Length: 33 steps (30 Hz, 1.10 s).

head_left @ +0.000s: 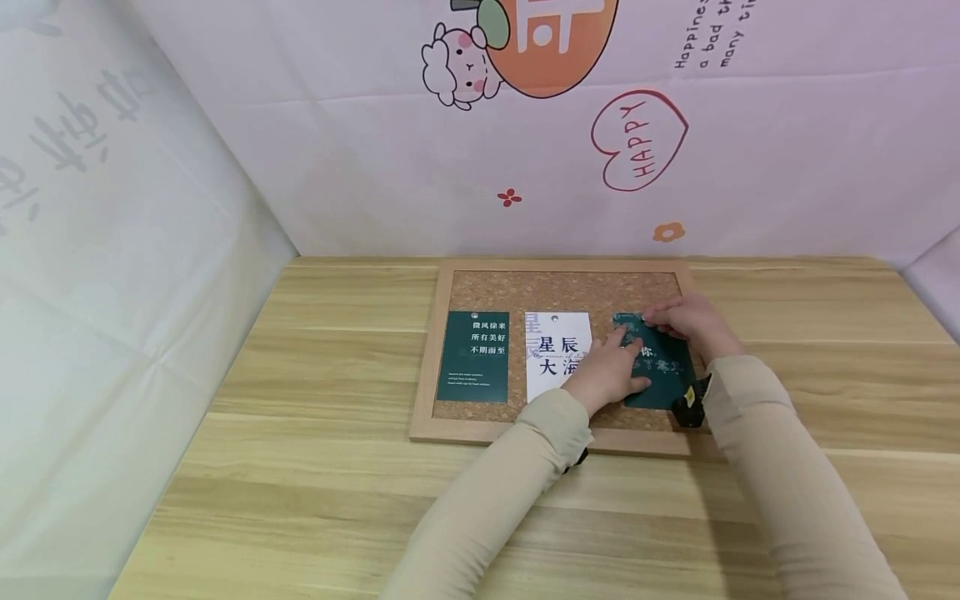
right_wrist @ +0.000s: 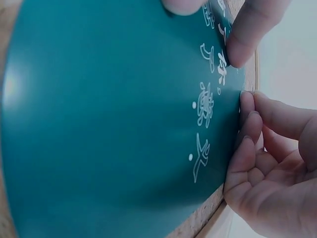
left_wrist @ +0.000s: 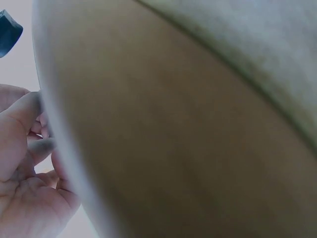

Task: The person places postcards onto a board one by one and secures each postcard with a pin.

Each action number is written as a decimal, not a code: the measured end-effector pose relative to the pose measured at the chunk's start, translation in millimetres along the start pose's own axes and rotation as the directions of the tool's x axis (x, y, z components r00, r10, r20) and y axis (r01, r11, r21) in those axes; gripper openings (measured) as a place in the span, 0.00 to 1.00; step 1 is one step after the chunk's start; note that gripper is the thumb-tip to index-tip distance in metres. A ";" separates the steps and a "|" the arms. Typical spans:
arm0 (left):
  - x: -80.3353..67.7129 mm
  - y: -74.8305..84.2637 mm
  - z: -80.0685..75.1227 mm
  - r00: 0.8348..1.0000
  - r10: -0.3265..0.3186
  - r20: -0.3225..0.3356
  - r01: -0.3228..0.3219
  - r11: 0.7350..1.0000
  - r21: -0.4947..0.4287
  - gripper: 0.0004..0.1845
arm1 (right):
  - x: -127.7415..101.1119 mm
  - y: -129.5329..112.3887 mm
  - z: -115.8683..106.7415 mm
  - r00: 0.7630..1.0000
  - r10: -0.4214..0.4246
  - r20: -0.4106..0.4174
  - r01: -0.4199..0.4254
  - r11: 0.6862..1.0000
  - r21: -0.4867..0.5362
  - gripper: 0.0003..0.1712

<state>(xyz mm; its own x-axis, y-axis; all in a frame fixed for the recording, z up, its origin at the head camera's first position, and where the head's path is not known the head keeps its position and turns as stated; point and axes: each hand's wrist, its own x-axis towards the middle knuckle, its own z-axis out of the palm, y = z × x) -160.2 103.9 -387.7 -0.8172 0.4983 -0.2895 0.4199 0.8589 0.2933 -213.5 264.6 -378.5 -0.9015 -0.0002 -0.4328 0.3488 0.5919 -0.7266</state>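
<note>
My left hand (head_left: 604, 372) lies spread over the right-hand dark green card (head_left: 662, 385), its fingertips pressing on the card's face. At the card's top edge my right hand (head_left: 692, 323) holds thumb and fingers together. In the right wrist view, its fingers (right_wrist: 277, 116) pinch a small push pin, mostly hidden by the fingertips. White lettering runs across this card. Beside it hangs a white card (head_left: 551, 385) with dark lettering, overlapped by my left hand. Another green card (head_left: 472, 375) is on the left of the corkboard (head_left: 517, 287). A close, blurred surface fills most of the left wrist view.
The wood-framed corkboard lies on a light wood-grain table (head_left: 330, 492) near its back edge. Small pins (head_left: 555, 318) show at the tops of the two other cards. White printed cloth (head_left: 360, 167) rises behind the table and at its sides.
</note>
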 end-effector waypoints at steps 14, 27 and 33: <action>0.5 -0.5 0.0 1.000 0.003 0.003 -0.003 1.000 -0.008 0.34 | -1.0 0.8 -1.0 1.000 0.021 0.014 -0.022 0.999 0.033 0.24; 0.0 0.2 -0.6 1.000 0.004 0.009 -0.004 1.000 0.007 0.34 | -0.4 0.0 -1.9 0.999 0.033 -0.005 -0.033 0.998 0.056 0.18; -0.5 0.3 -1.4 1.000 0.003 0.010 -0.003 1.000 0.005 0.34 | -0.9 0.0 -0.9 0.999 0.049 -0.016 -0.047 0.995 0.088 0.16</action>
<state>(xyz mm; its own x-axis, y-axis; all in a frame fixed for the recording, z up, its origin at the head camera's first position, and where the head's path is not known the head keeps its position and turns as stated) -160.2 103.7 -386.2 -0.8120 0.5021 -0.2975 0.4246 0.8579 0.2893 -212.9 265.3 -377.7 -0.8874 0.0418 -0.4591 0.4122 0.5178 -0.7496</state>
